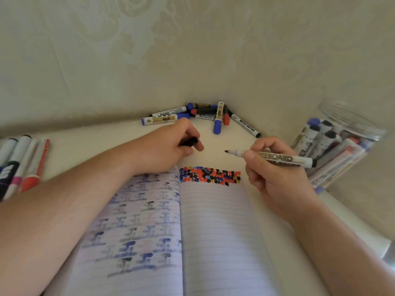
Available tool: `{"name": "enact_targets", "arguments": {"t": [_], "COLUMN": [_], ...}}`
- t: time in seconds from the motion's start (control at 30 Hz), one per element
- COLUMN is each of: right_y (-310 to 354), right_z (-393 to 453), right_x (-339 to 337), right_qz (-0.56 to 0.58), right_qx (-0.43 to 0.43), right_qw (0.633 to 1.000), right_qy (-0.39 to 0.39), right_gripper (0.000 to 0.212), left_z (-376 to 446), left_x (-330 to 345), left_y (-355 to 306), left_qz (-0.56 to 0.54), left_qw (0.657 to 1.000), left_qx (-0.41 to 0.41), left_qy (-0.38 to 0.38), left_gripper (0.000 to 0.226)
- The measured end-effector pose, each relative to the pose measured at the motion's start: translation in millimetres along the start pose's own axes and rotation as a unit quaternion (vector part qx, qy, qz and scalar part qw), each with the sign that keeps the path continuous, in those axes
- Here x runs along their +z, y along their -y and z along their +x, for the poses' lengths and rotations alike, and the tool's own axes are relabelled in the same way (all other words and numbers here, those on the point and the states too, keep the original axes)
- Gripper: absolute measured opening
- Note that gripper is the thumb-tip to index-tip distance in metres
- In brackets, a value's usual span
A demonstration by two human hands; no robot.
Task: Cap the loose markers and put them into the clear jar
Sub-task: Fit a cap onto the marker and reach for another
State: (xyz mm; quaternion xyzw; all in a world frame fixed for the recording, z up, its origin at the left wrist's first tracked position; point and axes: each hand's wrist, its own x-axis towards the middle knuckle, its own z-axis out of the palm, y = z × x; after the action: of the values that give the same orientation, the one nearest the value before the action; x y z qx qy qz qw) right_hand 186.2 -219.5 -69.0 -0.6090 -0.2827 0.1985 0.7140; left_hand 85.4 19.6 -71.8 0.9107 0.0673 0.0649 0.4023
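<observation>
My right hand [271, 167] grips an uncapped black whiteboard marker [282, 158], held level with its bare tip pointing left. A short gap away, my left hand [171, 146] is closed around a black cap [189, 142], its opening facing the tip. The clear jar [350, 122] stands at the right against the wall, holding several capped markers. Against the far corner lies a heap of loose markers [205, 115] in blue, red and black.
An open lined notebook [213, 231] lies under my forearms, with ink marks on its left page and a band of coloured dots across the top of the right page. Several more markers [23, 163] lie at the left edge. Walls close the table's far side and right.
</observation>
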Motion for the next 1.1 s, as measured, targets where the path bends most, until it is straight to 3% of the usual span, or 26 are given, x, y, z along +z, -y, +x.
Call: {"name": "enact_targets", "arguments": {"t": [0.07, 0.13, 0.23, 0.53, 0.8, 0.93, 1.1], "right_y": [1.2, -0.6, -1.6, -1.9, -1.5, 1.9, 3.1], "right_z": [-0.7, -0.1, 1.0, 1.6, -4.5, -7.6, -7.3], "right_x": [0.2, -2.6, -2.8, 2.5, 5.7, 6.9, 5.6], "right_qz": [0.038, 0.076, 0.069, 0.019, -0.045, -0.069, -0.045], "right_qx": [0.017, 0.036, 0.048, 0.055, 0.005, -0.025, -0.037], "right_qw": [0.999, 0.995, 0.995, 0.998, 0.999, 0.997, 0.998], "right_qy": [0.027, 0.045, 0.045, 0.013, 0.022, 0.029, 0.013], "right_gripper": [0.007, 0.029, 0.038, 0.010, 0.026, 0.010, 0.010], "left_z": [0.6, 1.4, 2.3, 1.4, 1.2, -1.7, -5.7], "left_x": [1.5, 3.6, 3.5, 3.0, 5.0, 0.7, 2.0], "left_y": [-1.6, -2.5, -2.4, -5.2, -5.4, -8.1, -13.4], "left_qz": [0.008, -0.015, -0.068, -0.088, -0.078, -0.115, -0.134], "left_qw": [1.000, 0.998, 0.995, 0.994, 0.994, 0.992, 0.989], "left_qx": [0.021, 0.041, 0.046, 0.056, 0.064, 0.053, 0.058], "left_qy": [-0.022, -0.038, -0.052, -0.041, -0.039, -0.005, 0.004], "left_gripper": [0.031, 0.034, 0.030, 0.026, 0.024, 0.021, 0.025]}}
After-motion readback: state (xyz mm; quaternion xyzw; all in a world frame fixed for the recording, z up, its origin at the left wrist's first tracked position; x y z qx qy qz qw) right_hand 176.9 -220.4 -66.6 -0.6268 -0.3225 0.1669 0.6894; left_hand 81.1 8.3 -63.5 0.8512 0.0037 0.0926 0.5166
